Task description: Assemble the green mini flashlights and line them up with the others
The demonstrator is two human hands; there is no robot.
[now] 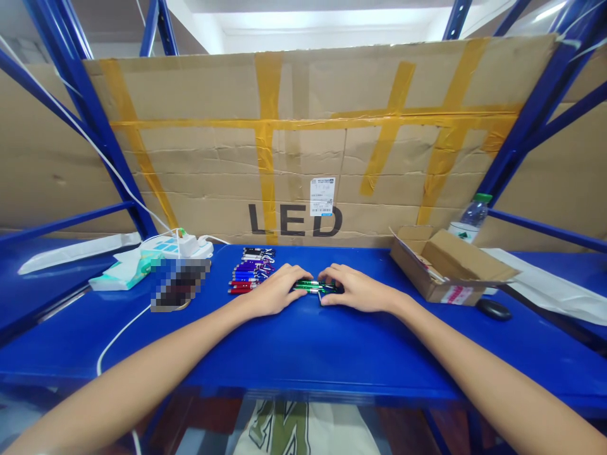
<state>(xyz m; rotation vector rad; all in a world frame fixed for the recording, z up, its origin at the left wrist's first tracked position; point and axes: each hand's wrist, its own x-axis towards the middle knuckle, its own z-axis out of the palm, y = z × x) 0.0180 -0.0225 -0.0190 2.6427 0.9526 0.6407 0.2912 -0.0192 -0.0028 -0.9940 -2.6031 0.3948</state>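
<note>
Two or more slim green metal tubes with clips, which look like keychain flashlights, lie side by side at the middle of the blue shelf. The fingers of my left hand are closed round their left ends. At their right ends, my right hand grips them by the clips, with thumb and fingers curled in. Just left of my left hand, similar flashlights in black, silver, purple, blue and red lie in stacked rows, clips to the right. My left hand partly covers the red ones.
An open cardboard box stands at right, with a black mouse before it and a bottle behind. At left are a blurred-out phone, a tissue pack, a power strip and a white cable. Taped cardboard closes the back.
</note>
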